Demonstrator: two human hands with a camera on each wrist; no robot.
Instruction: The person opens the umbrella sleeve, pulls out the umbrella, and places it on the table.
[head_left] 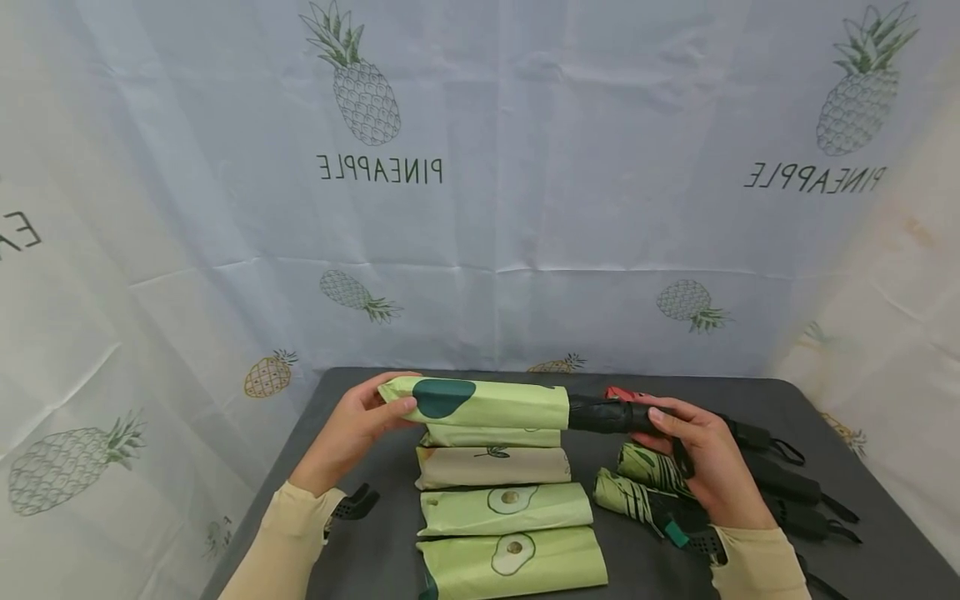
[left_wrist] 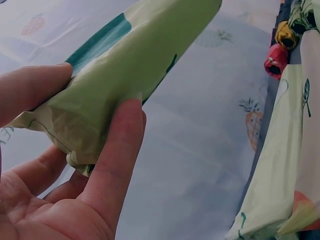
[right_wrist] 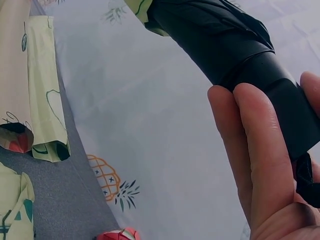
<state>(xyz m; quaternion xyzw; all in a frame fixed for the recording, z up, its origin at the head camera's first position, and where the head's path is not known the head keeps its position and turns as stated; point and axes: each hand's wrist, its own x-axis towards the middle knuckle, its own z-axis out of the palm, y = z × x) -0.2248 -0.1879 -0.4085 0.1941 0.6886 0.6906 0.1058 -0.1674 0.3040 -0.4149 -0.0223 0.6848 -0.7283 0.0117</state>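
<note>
A folded black umbrella [head_left: 600,414] is held level above the table, partly inside a light green fabric sleeve [head_left: 517,404] with a dark green patch. My left hand [head_left: 352,429] pinches the sleeve's far left end between thumb and fingers. In the left wrist view, the thumb and a finger press on either side of the crumpled sleeve [left_wrist: 115,80]. At the other end my right hand [head_left: 708,446] grips the umbrella's handle, and a black wrist strap [head_left: 682,457] hangs by it. The right wrist view has the fingers along the smooth black handle [right_wrist: 285,100].
Below the held sleeve, several flat sleeves lie in a column, among them a beige one [head_left: 491,467] and an avocado-print one [head_left: 555,558]. Several folded umbrellas lie at the right, including a green-striped one [head_left: 622,496]. A pineapple-print curtain [head_left: 525,208] hangs behind the grey table [head_left: 345,558].
</note>
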